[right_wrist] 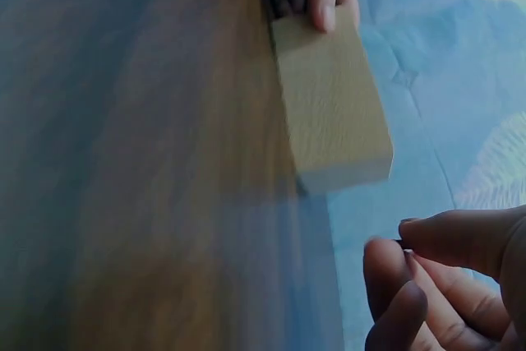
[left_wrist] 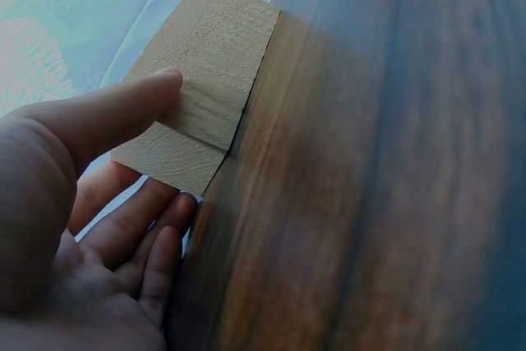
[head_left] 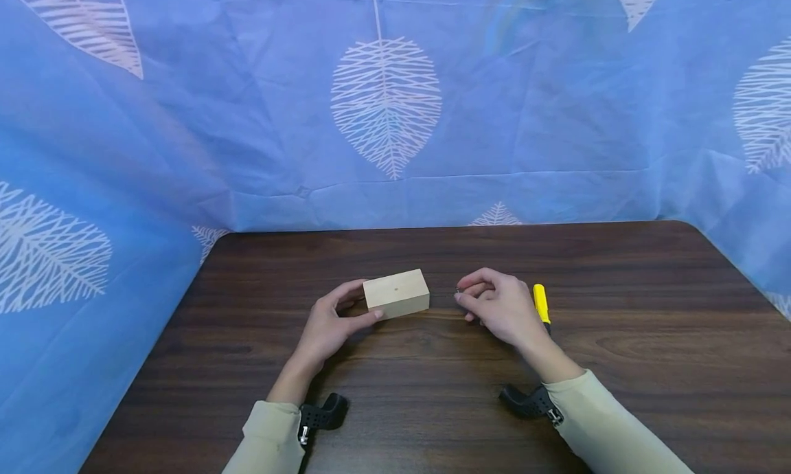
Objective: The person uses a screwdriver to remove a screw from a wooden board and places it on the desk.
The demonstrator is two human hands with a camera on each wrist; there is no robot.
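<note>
A pale wooden block [head_left: 397, 294] with a small dark hole in its top face rests on the table. My left hand [head_left: 327, 326] grips its left end, thumb on the near side and fingers behind. In the left wrist view the left thumb presses the side of the block [left_wrist: 222, 63]. To the right of the block and apart from it, my right hand [head_left: 500, 306] pinches a small screw [head_left: 458, 291] between thumb and index finger. Only a dark bit of the screw [right_wrist: 401, 244] shows in the right wrist view; the fingers hide the rest.
A screwdriver with a yellow handle [head_left: 541, 302] lies just right of the right hand, its lower part hidden behind the wrist. The dark wood table [head_left: 420, 405] runs back to a blue cloth [head_left: 266, 130] with white leaf prints. Black wrist mounts [head_left: 326, 412] sit on both forearms.
</note>
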